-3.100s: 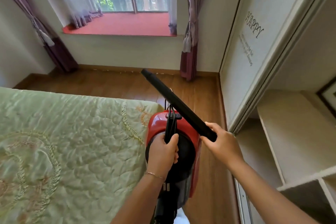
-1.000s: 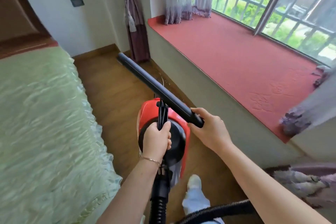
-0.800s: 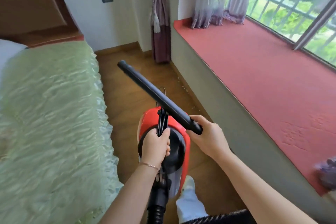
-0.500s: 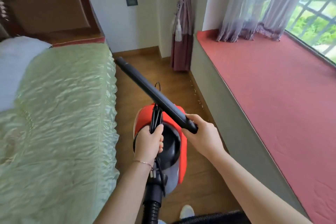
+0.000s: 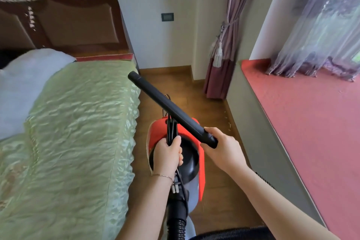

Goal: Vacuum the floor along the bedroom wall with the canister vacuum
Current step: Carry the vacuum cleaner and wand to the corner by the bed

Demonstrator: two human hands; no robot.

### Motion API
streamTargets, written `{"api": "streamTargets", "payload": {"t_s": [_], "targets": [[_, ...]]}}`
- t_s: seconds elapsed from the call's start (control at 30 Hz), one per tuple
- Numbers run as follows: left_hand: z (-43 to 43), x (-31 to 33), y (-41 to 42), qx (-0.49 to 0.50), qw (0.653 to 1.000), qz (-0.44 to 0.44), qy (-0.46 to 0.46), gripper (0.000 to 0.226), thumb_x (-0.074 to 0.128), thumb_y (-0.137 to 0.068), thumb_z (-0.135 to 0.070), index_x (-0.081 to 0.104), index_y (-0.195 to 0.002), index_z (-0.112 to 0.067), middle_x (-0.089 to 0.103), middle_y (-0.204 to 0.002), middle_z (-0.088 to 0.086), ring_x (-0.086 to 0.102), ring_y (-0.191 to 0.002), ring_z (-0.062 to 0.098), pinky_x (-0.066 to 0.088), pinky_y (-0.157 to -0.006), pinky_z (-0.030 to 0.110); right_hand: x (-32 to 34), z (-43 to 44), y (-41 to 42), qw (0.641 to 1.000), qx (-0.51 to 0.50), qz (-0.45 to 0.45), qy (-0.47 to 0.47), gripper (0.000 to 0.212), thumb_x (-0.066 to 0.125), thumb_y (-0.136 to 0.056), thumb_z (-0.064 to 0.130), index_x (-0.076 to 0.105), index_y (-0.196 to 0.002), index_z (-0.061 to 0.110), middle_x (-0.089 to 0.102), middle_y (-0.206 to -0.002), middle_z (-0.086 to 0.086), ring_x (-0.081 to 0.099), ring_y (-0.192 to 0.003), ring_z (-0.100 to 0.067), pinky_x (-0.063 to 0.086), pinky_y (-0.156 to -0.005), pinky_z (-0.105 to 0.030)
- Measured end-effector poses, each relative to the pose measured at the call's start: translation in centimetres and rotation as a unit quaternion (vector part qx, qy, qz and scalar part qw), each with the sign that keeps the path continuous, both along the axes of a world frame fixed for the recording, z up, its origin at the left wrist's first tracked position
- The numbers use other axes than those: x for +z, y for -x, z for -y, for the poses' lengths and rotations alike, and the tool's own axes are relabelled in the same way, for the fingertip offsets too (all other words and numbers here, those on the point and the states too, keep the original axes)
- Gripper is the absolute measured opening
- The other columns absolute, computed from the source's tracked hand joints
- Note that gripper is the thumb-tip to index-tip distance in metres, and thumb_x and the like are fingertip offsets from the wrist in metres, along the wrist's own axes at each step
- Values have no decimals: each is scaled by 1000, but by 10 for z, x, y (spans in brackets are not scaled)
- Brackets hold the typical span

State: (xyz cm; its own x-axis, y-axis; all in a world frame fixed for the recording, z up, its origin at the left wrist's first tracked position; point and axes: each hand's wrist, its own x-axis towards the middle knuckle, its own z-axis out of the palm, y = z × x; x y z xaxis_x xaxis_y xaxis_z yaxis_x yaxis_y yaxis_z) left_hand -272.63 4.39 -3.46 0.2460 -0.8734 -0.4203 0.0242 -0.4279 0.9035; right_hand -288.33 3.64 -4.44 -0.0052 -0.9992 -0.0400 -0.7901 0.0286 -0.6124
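- Left hand (image 5: 168, 155): fingers curled tight round the black top handle of the canister vacuum (image 5: 201, 163), with loops of black cord (image 5: 170, 130) caught in the same grip. Thin bracelet (image 5: 162, 175) on the wrist.
- Vacuum: red shell with a black round face, hanging from that grip over the floor (image 5: 210, 107). It sits in the strip between the bed and the window ledge. Cannot tell whether its base touches the boards.
- Plug (image 5: 175, 188) dangles just below the left wrist.
- Right hand (image 5: 222, 148): wrapped round the near end of the black wand (image 5: 169, 106). The wand slants up and to the left, its open tip in the air near the bed's corner, clear of the floor.
- Ribbed black hose (image 5: 176, 220) leaves the vacuum's near end and runs along the bottom edge to the right.
- Pale specks (image 5: 228, 123) lie on the boards at the foot of the ledge wall.
- Bed on the left under a green quilted coverlet (image 5: 78, 122), with a white pillow (image 5: 25, 80) and a dark wooden headboard (image 5: 68, 23).
- Red-carpeted ledge (image 5: 311, 122) on the right, a sheer curtain (image 5: 321, 35) trailing on it.
- Tied purple curtain (image 5: 224, 45) in the far corner; dark wall plate (image 5: 167, 17) beside the headboard.
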Motion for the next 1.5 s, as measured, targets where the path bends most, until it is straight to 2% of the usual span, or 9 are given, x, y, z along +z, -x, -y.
{"api": "streamTargets", "payload": {"t_s": [0.43,0.53,0.7,0.8,1.0,1.2,1.3,1.43,1.5], "targets": [[272,20,-36,-42,999,9,19,17,52,-92,-18,49,-78,-8,42,-54,2,37,-40,14,32,-39,24,18,259,-32,998,-56,27,16,46,70,-80,34,57,-123,30,72,-99,1,66,-94,-26,49,-75,-30],[326,19,-39,-50,998,19,13,18,52,-92,-18,48,-77,-8,42,-55,3,36,-41,15,32,-39,24,15,315,-33,998,-52,40,7,46,70,-80,33,57,-124,31,72,-101,1,66,-95,-25,50,-77,-31],[423,3,-39,-26,999,26,7,20,53,-91,-16,48,-72,-10,43,-54,4,36,-40,15,31,-37,23,0,419,-38,997,-21,71,-11,45,69,-81,32,55,-124,32,70,-98,4,67,-86,-18,49,-70,-25],[490,-2,-33,-18,999,40,-1,18,54,-91,-18,50,-76,-9,43,-55,4,36,-40,15,32,-36,22,-6,489,-34,995,-2,97,-10,43,69,-81,32,56,-122,34,70,-95,7,67,-82,-16,53,-71,-30],[606,13,-27,9,999,52,-2,19,53,-91,-18,49,-75,-9,42,-55,5,36,-39,14,31,-37,22,2,612,-24,995,20,99,-17,43,67,-82,29,56,-124,32,71,-101,6,66,-91,-17,49,-74,-27],[698,28,-30,23,999,31,14,18,52,-92,-17,49,-77,-8,41,-57,5,35,-40,14,32,-37,21,10,709,-22,996,29,79,1,44,67,-82,31,57,-124,32,72,-102,3,66,-95,-22,50,-78,-31],[742,26,-37,19,999,28,11,19,51,-92,-17,48,-76,-8,39,-58,6,33,-41,15,30,-37,22,9,752,-22,997,39,71,14,42,67,-83,32,57,-124,34,72,-99,5,66,-90,-21,50,-73,-30],[803,15,-52,24,1000,10,7,21,50,-93,-16,46,-74,-8,37,-59,7,32,-41,15,29,-38,24,-3,806,-28,998,35,48,0,40,63,-82,35,55,-121,41,71,-88,9,66,-68,-19,52,-62,-29],[832,5,-59,17,1000,-3,0,18,50,-93,-16,47,-77,-7,38,-58,7,32,-40,14,30,-37,23,-12,833,-35,999,24,38,-4,40,62,-82,36,55,-121,43,71,-85,9,66,-64,-20,54,-61,-31]]}}
